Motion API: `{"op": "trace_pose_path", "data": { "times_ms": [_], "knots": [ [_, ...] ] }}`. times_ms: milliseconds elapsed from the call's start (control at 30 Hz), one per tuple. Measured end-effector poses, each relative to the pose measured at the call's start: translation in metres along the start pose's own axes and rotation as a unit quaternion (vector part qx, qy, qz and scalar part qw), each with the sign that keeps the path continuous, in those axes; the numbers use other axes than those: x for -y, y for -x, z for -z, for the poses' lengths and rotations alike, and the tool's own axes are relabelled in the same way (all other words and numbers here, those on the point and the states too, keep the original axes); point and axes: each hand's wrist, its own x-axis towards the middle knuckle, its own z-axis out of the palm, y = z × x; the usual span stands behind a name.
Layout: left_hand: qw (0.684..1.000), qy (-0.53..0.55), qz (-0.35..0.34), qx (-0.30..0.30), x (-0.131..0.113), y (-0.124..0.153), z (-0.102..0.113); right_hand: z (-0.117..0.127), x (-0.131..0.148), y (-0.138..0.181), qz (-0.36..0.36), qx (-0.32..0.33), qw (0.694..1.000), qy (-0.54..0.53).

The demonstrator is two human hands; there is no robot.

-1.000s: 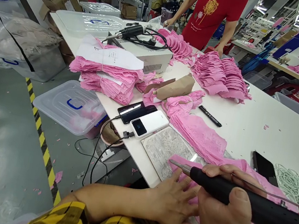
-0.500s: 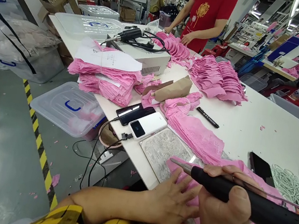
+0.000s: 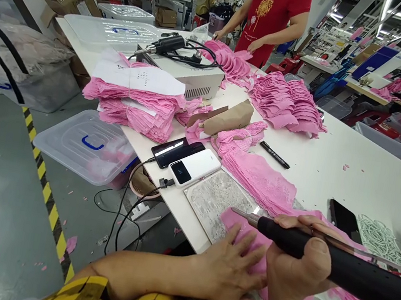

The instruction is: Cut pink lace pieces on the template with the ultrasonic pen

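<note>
My left hand (image 3: pixel 232 274) lies flat with fingers spread on a pink lace piece (image 3: pixel 235 221) at the table's near edge. My right hand (image 3: pixel 299 269) is wrapped round the black handle of a hot cutting tool (image 3: pixel 341 271), whose metal tip (image 3: pixel 241 215) points left just above the pink piece. Under the fabric lies a scratched glass plate (image 3: pixel 215 198). A stack of pink lace pieces (image 3: pixel 262 180) sits just beyond it.
A white power bank (image 3: pixel 193 167) and a phone (image 3: pixel 175 152) lie left of the plate, cables hanging off the edge. Pink fabric bundles (image 3: pixel 135 104), a white control box (image 3: pixel 193 75), a black marker (image 3: pixel 274 155), another phone (image 3: pixel 343 219). A person in red (image 3: pixel 275 15) stands at the far side.
The view has shifted slightly; my hands and the tool hold nearly the same pose. The person in red has brought a hand closer to the pink pieces.
</note>
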Motion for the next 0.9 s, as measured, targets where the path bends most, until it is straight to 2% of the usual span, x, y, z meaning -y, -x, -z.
{"op": "trace_pose_path", "data": {
  "times_ms": [200,500,667,800,900],
  "knots": [
    [1.000,-0.002,-0.003,0.005,0.000,0.000,0.000,-0.001,0.000,0.000,-0.005,-0.002,1.000,0.005],
    [1.000,-0.010,-0.005,-0.029,0.001,0.004,-0.006,0.003,-0.004,0.001,-0.007,0.008,1.000,-0.012],
    [1.000,-0.003,-0.012,-0.010,0.002,0.003,-0.003,0.001,-0.004,-0.001,-0.007,-0.001,1.000,-0.019],
    [0.998,-0.002,-0.030,-0.063,0.012,0.005,0.012,0.006,0.002,-0.008,0.003,-0.042,0.999,-0.015],
    [0.995,-0.010,-0.002,-0.103,0.029,0.016,0.027,0.014,0.007,-0.012,-0.009,-0.074,0.997,-0.014]
  ]
}}
